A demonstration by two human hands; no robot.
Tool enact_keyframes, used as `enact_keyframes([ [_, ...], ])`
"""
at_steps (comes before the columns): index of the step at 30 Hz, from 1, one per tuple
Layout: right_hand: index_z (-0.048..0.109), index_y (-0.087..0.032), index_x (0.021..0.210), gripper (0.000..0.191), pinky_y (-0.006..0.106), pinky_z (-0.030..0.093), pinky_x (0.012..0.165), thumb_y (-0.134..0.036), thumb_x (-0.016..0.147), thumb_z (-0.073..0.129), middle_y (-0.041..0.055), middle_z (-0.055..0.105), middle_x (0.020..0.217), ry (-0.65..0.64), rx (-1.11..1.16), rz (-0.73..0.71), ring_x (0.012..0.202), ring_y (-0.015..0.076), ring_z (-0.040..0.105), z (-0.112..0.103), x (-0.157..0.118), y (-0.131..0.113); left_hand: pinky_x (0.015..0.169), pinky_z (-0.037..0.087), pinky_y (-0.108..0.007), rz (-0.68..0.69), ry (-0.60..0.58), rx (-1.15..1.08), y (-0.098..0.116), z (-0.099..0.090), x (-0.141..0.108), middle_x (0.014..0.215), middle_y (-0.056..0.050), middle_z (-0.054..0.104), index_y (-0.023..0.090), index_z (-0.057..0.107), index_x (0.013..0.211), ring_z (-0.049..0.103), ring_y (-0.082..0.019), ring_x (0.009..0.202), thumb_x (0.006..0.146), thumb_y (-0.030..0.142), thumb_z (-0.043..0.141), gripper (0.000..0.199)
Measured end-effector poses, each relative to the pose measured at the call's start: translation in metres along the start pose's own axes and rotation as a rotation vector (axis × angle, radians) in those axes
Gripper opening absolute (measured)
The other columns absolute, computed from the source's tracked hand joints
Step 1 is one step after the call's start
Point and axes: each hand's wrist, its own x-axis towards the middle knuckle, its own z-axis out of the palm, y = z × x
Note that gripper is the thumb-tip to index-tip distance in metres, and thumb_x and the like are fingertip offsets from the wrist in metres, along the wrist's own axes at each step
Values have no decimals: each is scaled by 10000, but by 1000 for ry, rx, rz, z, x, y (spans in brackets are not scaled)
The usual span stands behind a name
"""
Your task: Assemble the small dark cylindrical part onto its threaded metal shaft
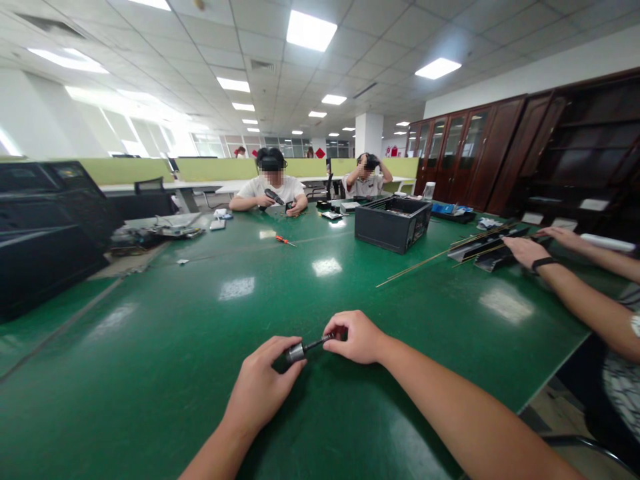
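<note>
Low over the green table, both of my hands hold one small tool-like part: a silvery metal cylinder with a thin dark shaft (314,343) sticking out to the right. My left hand (265,380) grips the cylinder (296,353) between thumb and fingers. At the other end, my right hand (357,339) pinches the shaft's tip, and the fingers partly cover it. The part lies roughly level, tilted slightly up to the right. Its exact kind is too small to make out.
Across the green table (280,300) lies an orange screwdriver (283,239). A black computer case (385,227) stands farther back. At right, a co-worker's hands (530,252) rest on metal rails with thin rods (415,268). A person opposite holds a power drill (273,196). Circuit boards (160,232) lie left.
</note>
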Motion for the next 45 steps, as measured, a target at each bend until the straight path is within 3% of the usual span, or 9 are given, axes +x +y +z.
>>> enact_keyframes([
  [45, 731, -175, 831, 123, 247, 451, 635, -257, 741, 755, 10, 671, 724, -18, 10, 70, 650, 138, 581, -4, 1, 1, 865, 543, -360, -56, 2, -6, -2, -5, -1, 984, -37, 738, 256, 730, 1025, 689, -244, 932, 798, 358, 679, 255],
])
